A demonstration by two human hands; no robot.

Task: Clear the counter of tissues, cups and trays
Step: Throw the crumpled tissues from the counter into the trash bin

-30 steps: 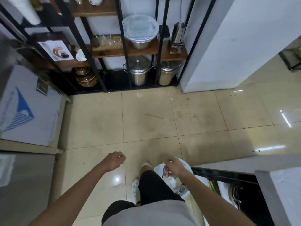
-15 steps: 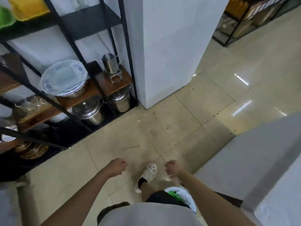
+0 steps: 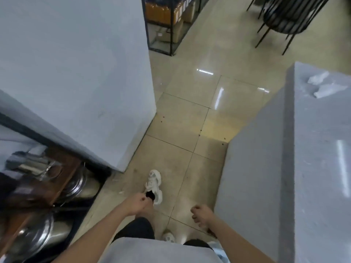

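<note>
The grey counter [image 3: 313, 168] runs along the right side of the head view. Crumpled white tissues [image 3: 326, 86] lie on its top near the far end, well ahead of both hands. My left hand [image 3: 137, 203] hangs in front of my body with the fingers curled shut and nothing in it. Beside the counter's near corner, my right hand [image 3: 200, 215] is also curled shut, with nothing visible in it. No cups or trays show.
A white pillar [image 3: 85, 82] stands on the left, with a shelf of steel pots [image 3: 79, 186] beside it. Tiled floor [image 3: 190, 120] forms a passage between pillar and counter. A black rack of boxes [image 3: 167, 21] and a black wire chair [image 3: 288, 14] stand beyond.
The view has swung right, from the pot shelf towards the counter. The bin under my right hand has dropped out of sight, and I have stepped forward.
</note>
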